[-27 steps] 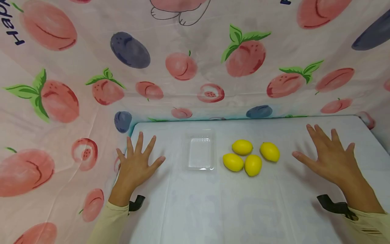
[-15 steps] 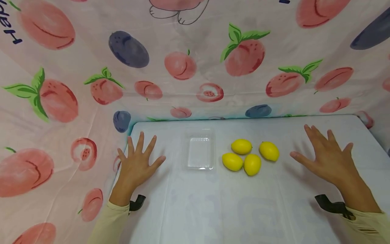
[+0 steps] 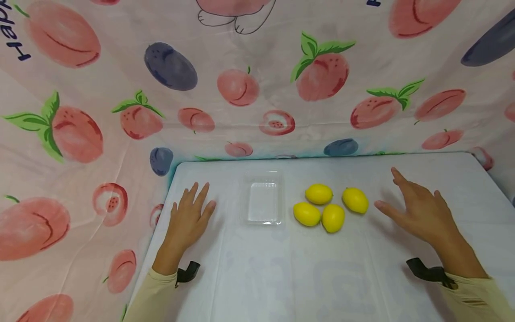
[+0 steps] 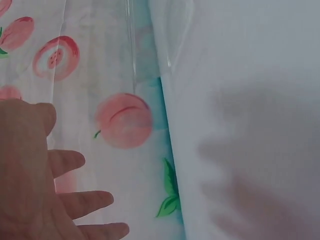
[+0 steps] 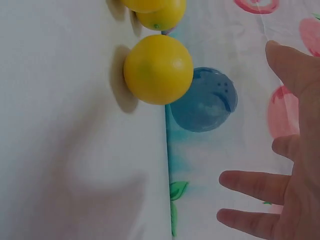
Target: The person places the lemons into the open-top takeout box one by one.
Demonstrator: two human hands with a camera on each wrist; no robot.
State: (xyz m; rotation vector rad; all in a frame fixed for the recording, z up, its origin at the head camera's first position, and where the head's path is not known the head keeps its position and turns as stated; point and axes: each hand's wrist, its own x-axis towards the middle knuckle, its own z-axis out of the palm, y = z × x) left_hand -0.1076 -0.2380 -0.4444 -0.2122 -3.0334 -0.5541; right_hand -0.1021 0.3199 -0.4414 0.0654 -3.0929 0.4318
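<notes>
Several yellow lemons sit on the white table right of centre in the head view, three bunched together, such as the front lemon [image 3: 333, 218], and a separate lemon [image 3: 355, 200] to their right. Left of them lies a clear plastic box [image 3: 263, 202], its shallow hollow facing up. My left hand [image 3: 187, 223] hovers left of the box, fingers extended, holding nothing. My right hand [image 3: 422, 214] is over the table to the right of the separate lemon, thumb spread from the fingers, also holding nothing. The right wrist view shows the nearest lemon [image 5: 158, 69] apart from the right hand [image 5: 295, 165].
The white table [image 3: 257, 277] reaches back to a fruit-printed cloth [image 3: 257, 89] hanging behind it and along the left side. A black wrist mount [image 3: 426, 271] sticks out at the right wrist, another black mount [image 3: 188, 272] at the left.
Both hands have shifted inward, the left slightly right and the right slightly left, with the fingers less widely spread. The lemons and the box have not moved.
</notes>
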